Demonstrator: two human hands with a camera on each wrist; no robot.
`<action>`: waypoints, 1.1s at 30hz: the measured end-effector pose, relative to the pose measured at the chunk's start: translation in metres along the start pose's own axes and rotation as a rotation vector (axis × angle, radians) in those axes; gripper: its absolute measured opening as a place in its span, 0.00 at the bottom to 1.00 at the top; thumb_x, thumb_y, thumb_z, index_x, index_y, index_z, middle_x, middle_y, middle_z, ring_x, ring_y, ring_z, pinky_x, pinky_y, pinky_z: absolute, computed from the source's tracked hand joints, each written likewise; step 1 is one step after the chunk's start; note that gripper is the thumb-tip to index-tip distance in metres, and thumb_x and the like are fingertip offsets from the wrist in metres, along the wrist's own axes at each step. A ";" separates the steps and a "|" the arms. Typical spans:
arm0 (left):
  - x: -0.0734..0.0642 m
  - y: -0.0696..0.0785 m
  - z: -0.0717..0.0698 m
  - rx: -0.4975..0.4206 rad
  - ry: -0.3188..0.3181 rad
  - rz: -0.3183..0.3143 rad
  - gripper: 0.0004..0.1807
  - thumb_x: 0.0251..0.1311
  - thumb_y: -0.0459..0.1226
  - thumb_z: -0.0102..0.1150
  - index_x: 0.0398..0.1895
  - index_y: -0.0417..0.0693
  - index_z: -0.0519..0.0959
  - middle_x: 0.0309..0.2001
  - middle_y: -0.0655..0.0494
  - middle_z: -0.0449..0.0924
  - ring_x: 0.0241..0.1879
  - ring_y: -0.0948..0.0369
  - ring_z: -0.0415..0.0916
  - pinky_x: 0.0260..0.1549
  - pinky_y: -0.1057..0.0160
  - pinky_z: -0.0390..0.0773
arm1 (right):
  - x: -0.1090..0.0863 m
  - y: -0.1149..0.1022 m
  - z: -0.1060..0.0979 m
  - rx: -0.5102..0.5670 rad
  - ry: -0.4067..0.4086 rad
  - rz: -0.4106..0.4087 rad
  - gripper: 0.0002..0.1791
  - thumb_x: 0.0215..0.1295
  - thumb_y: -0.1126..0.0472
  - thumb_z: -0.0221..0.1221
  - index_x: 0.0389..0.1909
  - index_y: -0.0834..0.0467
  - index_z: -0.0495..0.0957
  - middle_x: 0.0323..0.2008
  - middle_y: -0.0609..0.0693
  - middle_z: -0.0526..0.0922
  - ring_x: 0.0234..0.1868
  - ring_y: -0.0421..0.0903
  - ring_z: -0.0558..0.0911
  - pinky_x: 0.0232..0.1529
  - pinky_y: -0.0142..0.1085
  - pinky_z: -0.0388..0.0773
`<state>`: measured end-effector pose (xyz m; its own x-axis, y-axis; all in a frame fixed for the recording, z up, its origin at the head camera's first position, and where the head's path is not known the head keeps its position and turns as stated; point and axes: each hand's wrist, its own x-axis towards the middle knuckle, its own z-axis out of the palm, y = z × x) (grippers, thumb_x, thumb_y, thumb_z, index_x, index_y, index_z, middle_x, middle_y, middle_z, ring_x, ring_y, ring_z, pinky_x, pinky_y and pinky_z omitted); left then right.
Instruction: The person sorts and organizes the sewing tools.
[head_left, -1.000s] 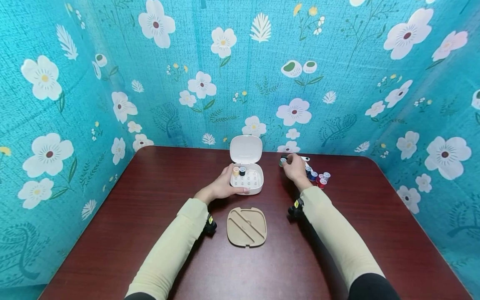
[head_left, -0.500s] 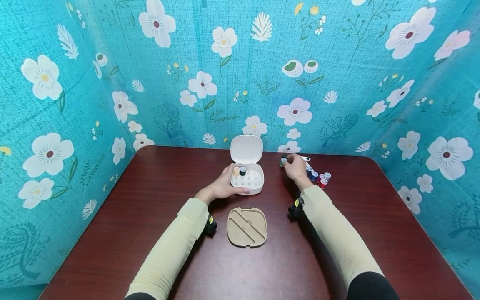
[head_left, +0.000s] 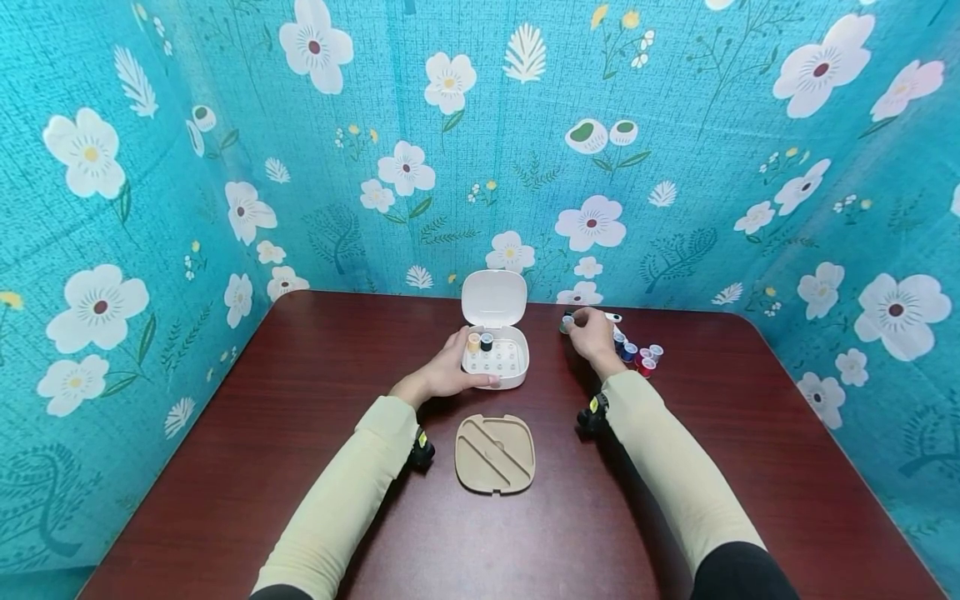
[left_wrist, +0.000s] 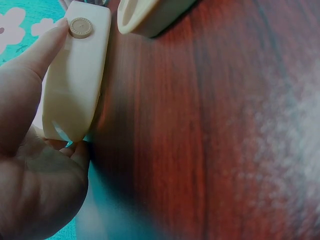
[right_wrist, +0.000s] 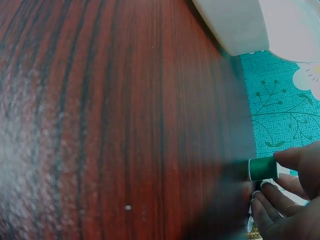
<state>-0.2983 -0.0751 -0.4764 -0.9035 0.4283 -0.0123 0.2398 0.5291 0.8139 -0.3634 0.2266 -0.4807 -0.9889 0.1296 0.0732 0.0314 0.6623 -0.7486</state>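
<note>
My left hand (head_left: 442, 371) holds the left side of a white sewing box (head_left: 519, 379), its thumb along the front by a round button (left_wrist: 81, 28). The box's lid (head_left: 493, 298) stands up at the back. Inside, a yellowish thread spool (head_left: 473, 342) and a dark thread spool (head_left: 486, 342) stand side by side at the back left, among rows of small pegs. To the right of the box, my right hand (head_left: 592, 335) pinches a green thread spool (right_wrist: 263, 169) at its fingertips, close to the tabletop. Part of this spool is hidden by the fingers.
Right of my right hand, several loose spools lie together, among them a blue spool (head_left: 627, 352) and a red spool (head_left: 647, 367). A white-handled item (head_left: 612, 317) is partly hidden behind that hand. A beige grooved tray (head_left: 495, 483) lies in front of the box.
</note>
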 end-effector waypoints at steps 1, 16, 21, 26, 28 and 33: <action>0.000 0.000 0.000 -0.001 0.001 0.000 0.55 0.55 0.48 0.77 0.78 0.46 0.52 0.73 0.40 0.55 0.70 0.47 0.58 0.69 0.48 0.61 | 0.000 0.000 0.000 0.001 0.000 0.000 0.17 0.76 0.58 0.56 0.56 0.67 0.78 0.53 0.65 0.80 0.55 0.60 0.76 0.60 0.54 0.72; 0.001 0.000 0.001 -0.003 0.007 0.017 0.55 0.55 0.48 0.77 0.78 0.45 0.52 0.73 0.39 0.55 0.71 0.47 0.57 0.69 0.47 0.60 | 0.002 0.002 -0.001 0.033 0.035 -0.037 0.14 0.74 0.59 0.60 0.52 0.65 0.83 0.50 0.63 0.84 0.54 0.58 0.78 0.58 0.53 0.72; 0.001 -0.002 0.001 -0.006 0.001 0.009 0.55 0.54 0.48 0.77 0.77 0.46 0.52 0.73 0.40 0.56 0.70 0.48 0.58 0.69 0.48 0.60 | 0.001 0.003 -0.002 0.031 0.023 -0.046 0.14 0.73 0.59 0.61 0.52 0.65 0.83 0.50 0.63 0.84 0.54 0.59 0.78 0.58 0.53 0.73; 0.000 -0.002 0.001 -0.005 -0.003 0.007 0.55 0.54 0.48 0.77 0.78 0.46 0.51 0.73 0.41 0.55 0.70 0.49 0.58 0.68 0.48 0.61 | 0.000 0.005 -0.002 0.040 0.018 -0.054 0.14 0.74 0.60 0.60 0.52 0.65 0.83 0.49 0.63 0.85 0.53 0.58 0.79 0.56 0.53 0.74; 0.000 -0.001 0.001 -0.003 -0.002 0.011 0.55 0.55 0.48 0.77 0.78 0.46 0.52 0.73 0.40 0.55 0.70 0.48 0.58 0.68 0.48 0.61 | -0.001 0.005 -0.002 0.045 0.018 -0.061 0.14 0.74 0.60 0.60 0.52 0.66 0.83 0.49 0.63 0.85 0.52 0.58 0.79 0.55 0.53 0.74; 0.000 0.000 0.000 0.001 0.003 0.020 0.54 0.55 0.48 0.77 0.77 0.44 0.52 0.72 0.38 0.56 0.70 0.47 0.58 0.68 0.48 0.61 | 0.000 0.005 -0.002 0.048 0.013 -0.075 0.14 0.74 0.61 0.60 0.52 0.65 0.83 0.48 0.63 0.85 0.51 0.57 0.79 0.54 0.51 0.75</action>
<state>-0.2982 -0.0747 -0.4766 -0.8996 0.4367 0.0054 0.2579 0.5213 0.8135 -0.3626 0.2317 -0.4835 -0.9862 0.0910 0.1385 -0.0498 0.6341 -0.7716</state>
